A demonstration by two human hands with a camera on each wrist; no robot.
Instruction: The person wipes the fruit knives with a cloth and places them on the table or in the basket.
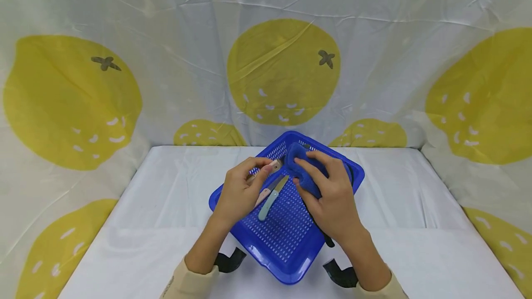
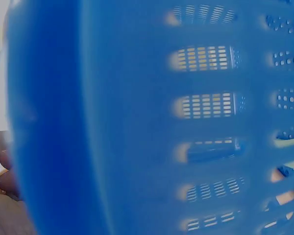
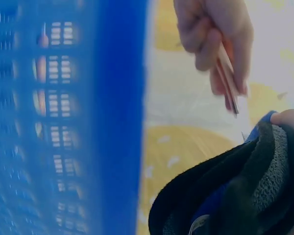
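My left hand (image 1: 241,190) pinches a pale pinkish handle of a small knife (image 1: 275,166) between thumb and fingers, its dark blade end meeting the cloth. A bunched blue cloth (image 1: 305,170) is gripped in my right hand (image 1: 332,193) over the basket's right side. In the right wrist view the cloth (image 3: 272,176) shows a fuzzy side in shadow, with the knife handle (image 3: 226,73) above it. Inside the blue basket (image 1: 274,253) lie a knife with a light green handle (image 1: 268,206) and one with a pink handle (image 1: 263,195), side by side.
The perforated basket stands at an angle on a white-covered table (image 1: 166,225). Its wall (image 2: 132,117) fills most of the left wrist view. A lemon-print curtain (image 1: 282,73) hangs behind the table. Black curved wrist mounts (image 1: 341,275) stick out below both hands.
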